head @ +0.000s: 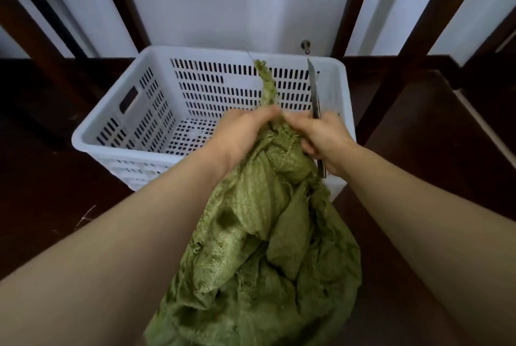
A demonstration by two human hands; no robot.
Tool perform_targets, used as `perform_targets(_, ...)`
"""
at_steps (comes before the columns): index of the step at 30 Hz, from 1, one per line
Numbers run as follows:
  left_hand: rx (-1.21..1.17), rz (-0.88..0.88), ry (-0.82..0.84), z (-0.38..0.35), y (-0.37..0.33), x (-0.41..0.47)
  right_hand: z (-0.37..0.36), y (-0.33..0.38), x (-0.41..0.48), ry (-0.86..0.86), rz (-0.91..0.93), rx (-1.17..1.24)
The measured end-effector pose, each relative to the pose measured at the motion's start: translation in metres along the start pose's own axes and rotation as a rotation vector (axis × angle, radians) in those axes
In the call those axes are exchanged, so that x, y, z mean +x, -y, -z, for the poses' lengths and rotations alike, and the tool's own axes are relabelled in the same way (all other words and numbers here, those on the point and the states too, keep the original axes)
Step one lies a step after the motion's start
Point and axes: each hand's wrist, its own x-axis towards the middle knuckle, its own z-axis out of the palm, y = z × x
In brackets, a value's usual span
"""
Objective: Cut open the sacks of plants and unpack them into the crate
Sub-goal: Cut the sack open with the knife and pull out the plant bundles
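Note:
A green woven mesh sack (259, 256) stands bulging in front of me, its gathered neck twisted upward. My left hand (245, 136) grips that neck just below the loose tail of mesh. My right hand (321, 139) holds a knife (314, 89), blade pointing up and away, while its fingers also pinch the neck from the right. Behind the sack a white perforated plastic crate (156, 111) sits on the dark floor with nothing inside it. The sack's contents are hidden by the mesh.
Dark wooden posts (405, 38) rise to the left and right of the crate, in front of a pale wall. A dark wooden ledge runs along the right side. Dark floor surrounds the crate.

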Motion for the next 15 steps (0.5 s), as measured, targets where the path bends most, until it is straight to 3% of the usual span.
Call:
perform_targets(5,0.157,0.013,-0.109,-0.007,0.006,-0.009,-0.007,-0.001,0.003,-0.119,0.097,-0.461)
perform_targets(9,0.127,0.051,-0.169,-0.015,0.006,-0.035,-0.009,0.004,-0.008,-0.066,0.050,-0.589)
perform_targets(12,0.059,0.109,-0.211,-0.017,0.003,-0.064,-0.009,0.008,-0.025,0.002,-0.051,-0.503)
perform_targets(15,-0.184,0.241,-0.270,-0.007,-0.002,-0.090,-0.002,0.022,-0.053,0.080,-0.312,-0.124)
